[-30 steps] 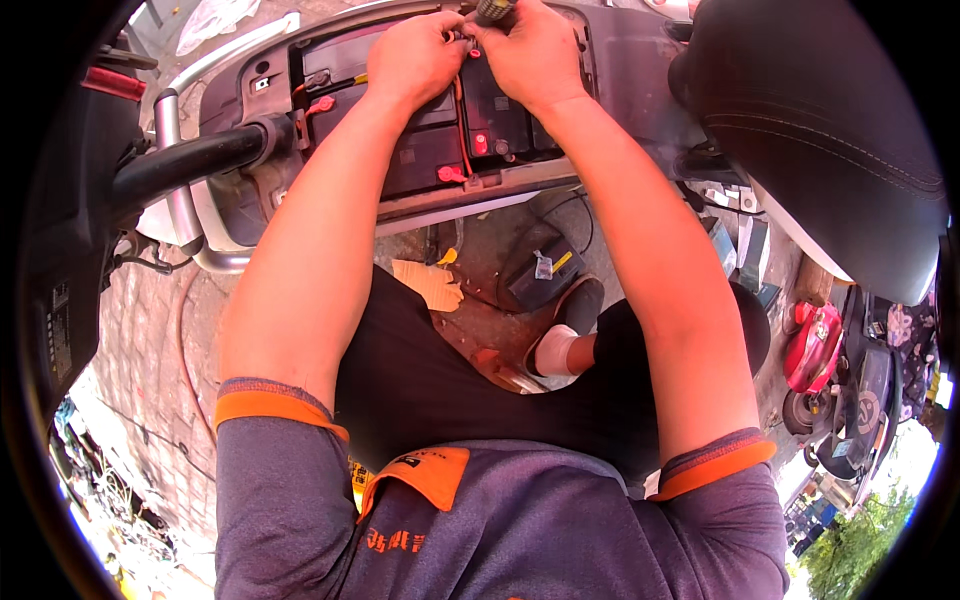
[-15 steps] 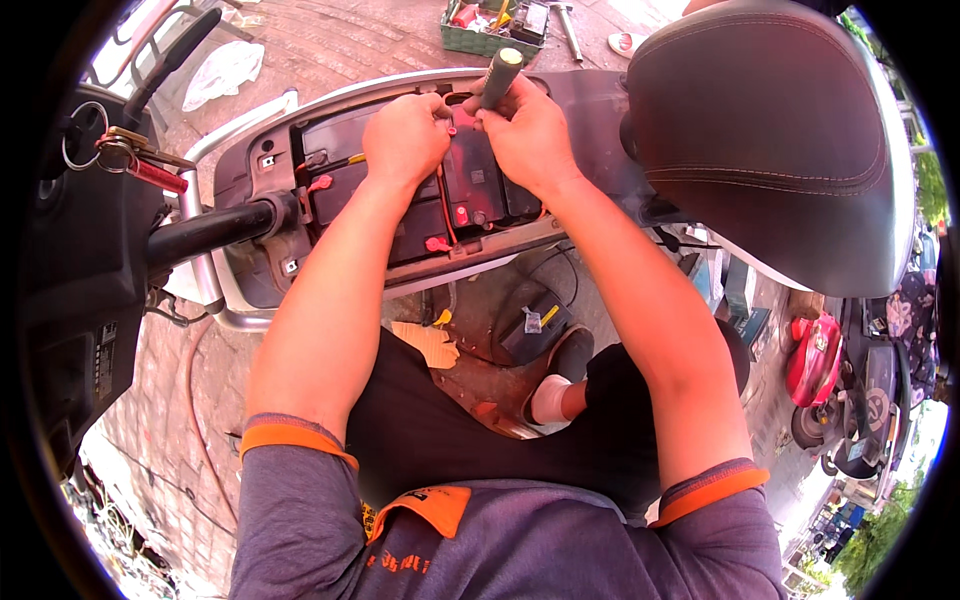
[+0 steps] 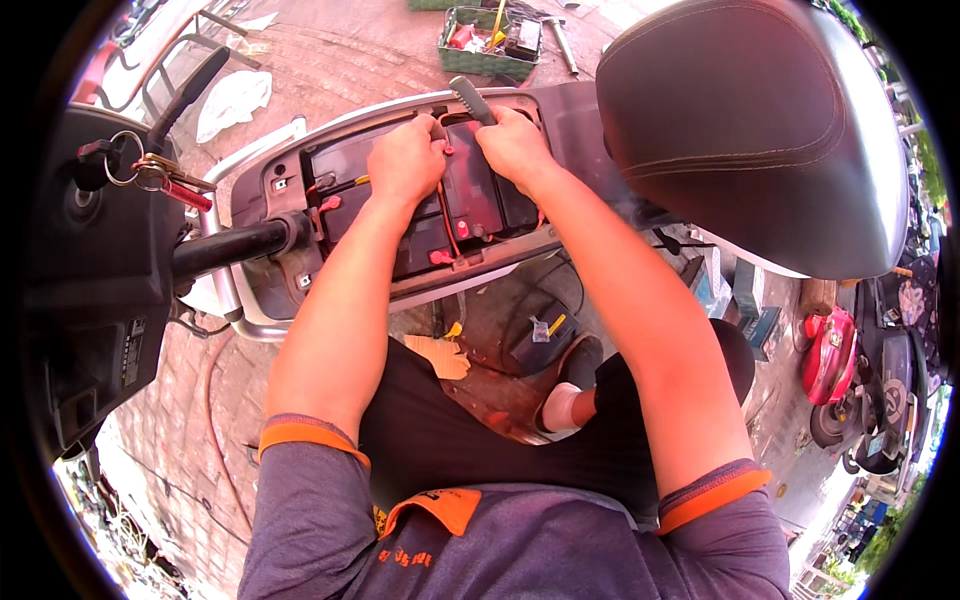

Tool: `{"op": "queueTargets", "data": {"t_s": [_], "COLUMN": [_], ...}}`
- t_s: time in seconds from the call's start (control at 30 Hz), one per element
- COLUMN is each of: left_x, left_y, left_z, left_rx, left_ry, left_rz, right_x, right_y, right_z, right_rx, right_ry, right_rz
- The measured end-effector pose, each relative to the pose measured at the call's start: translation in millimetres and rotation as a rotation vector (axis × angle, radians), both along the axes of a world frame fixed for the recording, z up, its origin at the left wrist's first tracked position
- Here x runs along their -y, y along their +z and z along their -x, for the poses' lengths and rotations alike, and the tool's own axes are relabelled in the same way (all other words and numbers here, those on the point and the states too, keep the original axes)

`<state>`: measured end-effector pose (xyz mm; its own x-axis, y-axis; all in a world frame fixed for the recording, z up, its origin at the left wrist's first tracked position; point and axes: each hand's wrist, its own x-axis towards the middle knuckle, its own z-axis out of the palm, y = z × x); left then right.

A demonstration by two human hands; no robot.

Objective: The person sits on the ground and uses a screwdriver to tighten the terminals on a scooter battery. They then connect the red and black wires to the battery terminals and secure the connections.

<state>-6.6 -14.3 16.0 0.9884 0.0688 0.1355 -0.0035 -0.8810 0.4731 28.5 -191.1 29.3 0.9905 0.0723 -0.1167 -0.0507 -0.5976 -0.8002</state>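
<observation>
Dark batteries (image 3: 472, 195) fill the open floor compartment (image 3: 540, 238) of an electric scooter, with red terminal caps (image 3: 441, 258) and red wires (image 3: 447, 215) among them. My right hand (image 3: 515, 145) is wrapped round the dark grey-green ridged handle of a screwdriver (image 3: 470, 100), tilted to the upper left; its shaft is hidden behind the fingers. Close by, my left hand (image 3: 405, 160) is closed with its fingertips down at the far side of the batteries, beside a red cap. What it pinches is hidden.
A black seat (image 3: 725, 130) rises at the right, and the steering column (image 3: 230, 250) stands at the left with hanging keys (image 3: 160, 175). Beyond the scooter sit a green basket (image 3: 480, 60) of tools and a hammer (image 3: 563, 45). A black box (image 3: 535, 328) lies near my foot.
The screwdriver handle has tipped over to the left, and my right hand has turned with it. My left hand stays at nearly the same spot. The whole view has shifted slightly.
</observation>
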Motion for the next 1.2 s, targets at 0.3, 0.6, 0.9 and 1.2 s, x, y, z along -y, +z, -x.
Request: {"op": "queueTargets", "data": {"t_s": [0.3,0.6,0.9,1.2], "left_x": [-10.5,-50.7,-74.9,-55.9], "left_y": [-8.5,0.6,17.5,27.3], "left_z": [-10.5,-15.1,5.1,32.9], "left_rx": [0.025,-0.146,-0.439,-0.696], "left_ry": [0.104,0.253,0.167,0.032], "left_rz": [0.196,1.681,2.034,1.673], "right_x": [-28.7,-54.2,-26.6,-5.7], "right_y": [3.2,-5.2,42.0,115.3], "right_z": [-3.4,1.7,14.4,149.2], "right_rx": [0.034,0.168,-0.014,-0.268], "right_ry": [0.131,0.058,0.075,0.831], "right_rz": [0.223,0.436,-0.088,-0.424]}}
